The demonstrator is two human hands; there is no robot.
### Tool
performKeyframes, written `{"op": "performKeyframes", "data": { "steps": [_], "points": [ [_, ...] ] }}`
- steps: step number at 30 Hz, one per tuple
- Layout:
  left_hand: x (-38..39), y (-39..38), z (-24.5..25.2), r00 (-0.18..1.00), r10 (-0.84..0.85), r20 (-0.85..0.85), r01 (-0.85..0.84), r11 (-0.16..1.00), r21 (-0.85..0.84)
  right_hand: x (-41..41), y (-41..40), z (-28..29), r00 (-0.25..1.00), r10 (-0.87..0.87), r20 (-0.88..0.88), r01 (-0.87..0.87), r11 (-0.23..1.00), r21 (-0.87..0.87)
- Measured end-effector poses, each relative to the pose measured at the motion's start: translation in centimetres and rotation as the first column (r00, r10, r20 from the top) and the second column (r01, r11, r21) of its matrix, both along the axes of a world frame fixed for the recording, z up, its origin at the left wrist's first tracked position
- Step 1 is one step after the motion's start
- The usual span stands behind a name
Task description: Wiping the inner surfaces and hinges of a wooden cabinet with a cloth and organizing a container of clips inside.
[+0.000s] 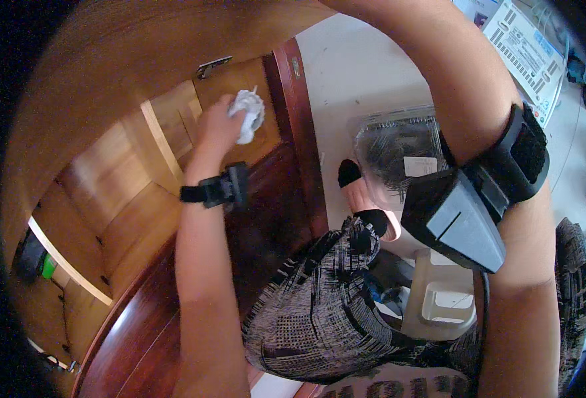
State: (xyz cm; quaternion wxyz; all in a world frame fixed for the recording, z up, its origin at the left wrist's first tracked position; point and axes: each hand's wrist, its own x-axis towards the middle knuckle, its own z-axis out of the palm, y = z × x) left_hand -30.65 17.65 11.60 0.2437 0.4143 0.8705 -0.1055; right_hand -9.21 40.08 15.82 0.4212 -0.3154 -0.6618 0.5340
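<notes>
My left hand (221,122) is closed around a crumpled white cloth or tissue (251,115). Hand and cloth are over the inner wooden face of an open cabinet door (273,124), near a metal hinge (214,66); whether the cloth touches the wood I cannot tell. My right forearm bends up across the right side and leaves the view at the top, so my right hand is out of view. Both wrists wear black straps with devices. In front and to the left are the cabinet's wooden compartments (128,209).
A clear plastic container (397,149) with a label stands on the pale floor, beside my foot in a pink slipper (360,194). A beige plastic stool (417,308) is near my legs. A white printed box (524,57) lies at upper right. Dark and green items sit in the left compartment.
</notes>
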Motion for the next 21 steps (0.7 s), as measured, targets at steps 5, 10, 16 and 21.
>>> {"op": "performKeyframes", "data": {
  "steps": [5, 10, 16, 21],
  "points": [
    [2.7, -1.0, 4.6, 0.988, 0.003, 0.152, 0.08, 0.841, -0.534, 0.0, 0.4, 0.6, 0.993, 0.118, 0.018, -0.116, 0.989, -0.094],
    [5.1, -4.6, 0.2, 0.957, -0.268, 0.109, 0.289, 0.868, -0.404, 0.3, 1.2, 6.9, 0.84, 0.269, 0.471, -0.073, 0.917, -0.393],
    [5.5, -5.1, -4.6, 0.973, -0.227, 0.035, 0.226, 0.917, -0.328, -0.5, 0.5, 1.2, 0.994, 0.098, -0.037, -0.102, 0.99, -0.1],
    [7.5, -3.2, -5.3, 0.957, -0.027, 0.29, 0.171, 0.858, -0.484, -0.7, 0.5, 0.2, 0.995, 0.071, -0.064, -0.072, 0.997, -0.012]
  ]
}}
